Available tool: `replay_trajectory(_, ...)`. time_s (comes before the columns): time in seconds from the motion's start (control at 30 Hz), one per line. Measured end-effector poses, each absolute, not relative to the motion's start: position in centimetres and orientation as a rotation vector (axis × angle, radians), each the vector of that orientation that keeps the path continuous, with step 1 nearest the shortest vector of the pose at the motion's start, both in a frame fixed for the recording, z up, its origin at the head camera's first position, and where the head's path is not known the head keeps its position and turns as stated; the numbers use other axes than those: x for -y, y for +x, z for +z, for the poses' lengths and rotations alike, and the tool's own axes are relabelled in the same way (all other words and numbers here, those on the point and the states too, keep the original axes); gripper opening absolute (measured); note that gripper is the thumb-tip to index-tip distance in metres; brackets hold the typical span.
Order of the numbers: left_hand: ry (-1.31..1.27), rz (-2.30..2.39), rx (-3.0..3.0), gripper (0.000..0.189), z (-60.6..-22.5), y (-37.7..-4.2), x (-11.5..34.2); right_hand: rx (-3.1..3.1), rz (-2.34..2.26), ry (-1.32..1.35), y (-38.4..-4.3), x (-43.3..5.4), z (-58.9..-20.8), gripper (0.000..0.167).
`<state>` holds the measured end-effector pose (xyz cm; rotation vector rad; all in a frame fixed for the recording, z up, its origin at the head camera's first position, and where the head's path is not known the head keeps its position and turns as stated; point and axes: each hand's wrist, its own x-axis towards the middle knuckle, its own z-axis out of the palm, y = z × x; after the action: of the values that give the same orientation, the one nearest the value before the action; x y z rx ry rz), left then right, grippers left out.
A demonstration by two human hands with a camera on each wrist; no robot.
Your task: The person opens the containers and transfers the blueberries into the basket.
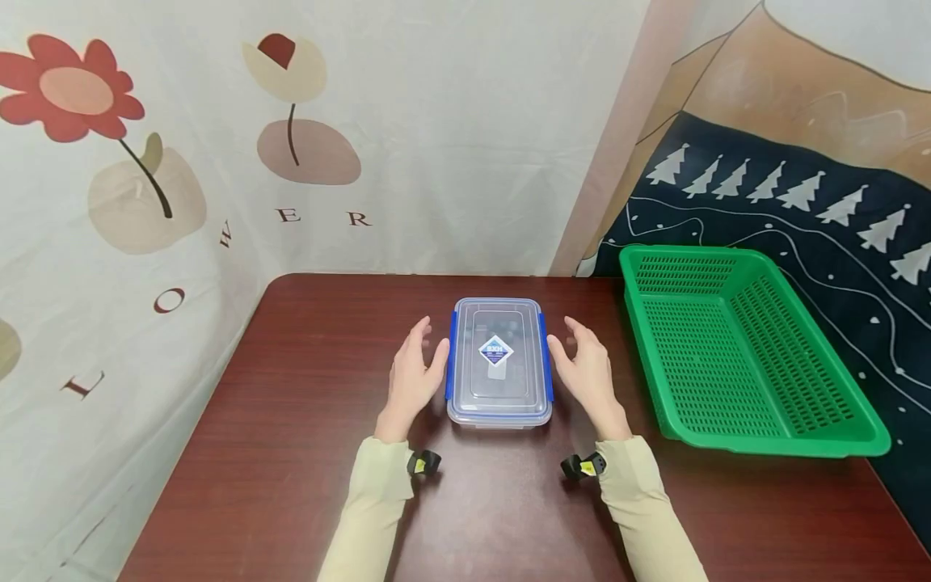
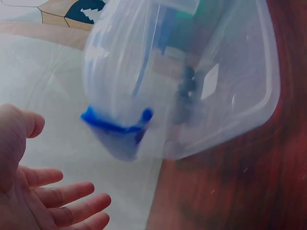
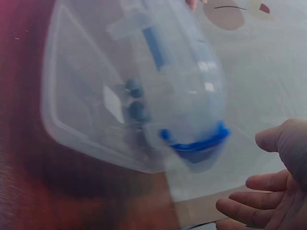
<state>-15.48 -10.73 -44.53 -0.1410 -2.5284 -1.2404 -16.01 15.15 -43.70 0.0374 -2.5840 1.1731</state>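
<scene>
A clear plastic food container (image 1: pixel 499 396) with a blue-edged lid and a diamond sticker (image 1: pixel 496 350) sits on the brown table. Blue clips (image 2: pixel 117 127) run along its two long sides. Dark roundish shapes (image 3: pixel 136 110) show blurred through its wall. My left hand (image 1: pixel 416 376) is held beside its left side, fingers spread and thumb toward the clip. On the opposite side, my right hand (image 1: pixel 587 376) mirrors it, palm facing the container. Both wrist views show a gap between the fingers and the container; neither hand grips anything.
To the right, a green slotted plastic basket (image 1: pixel 716 440) stands at the table's edge. The brown table (image 1: pixel 291 453) reaches back to a pale curtain (image 1: pixel 451 162) with flower prints. Dark fabric with white trees (image 1: pixel 800 194) hangs behind the basket. Each wrist wears a small black camera.
</scene>
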Motion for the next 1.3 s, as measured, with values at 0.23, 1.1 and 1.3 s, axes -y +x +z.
replay_trajectory(0.23, -0.104, -1.441, 2.448, 0.043, -45.4, -15.6, 10.0, 2.528, 1.276, 0.033, -16.1, -14.6, -45.1, 0.041)
replay_trajectory(1.1, 0.212, -1.594, 2.591, 0.034, -47.0, -15.6, 8.2, 2.649, 1.626, -0.344, -16.4, -13.2, -46.7, 0.039)
replay_trajectory(1.3, 0.264, -1.621, 2.676, 0.036, -46.8, -15.6, 8.2, 2.649, 1.848, -0.372, -16.4, -13.1, -47.0, 0.052)
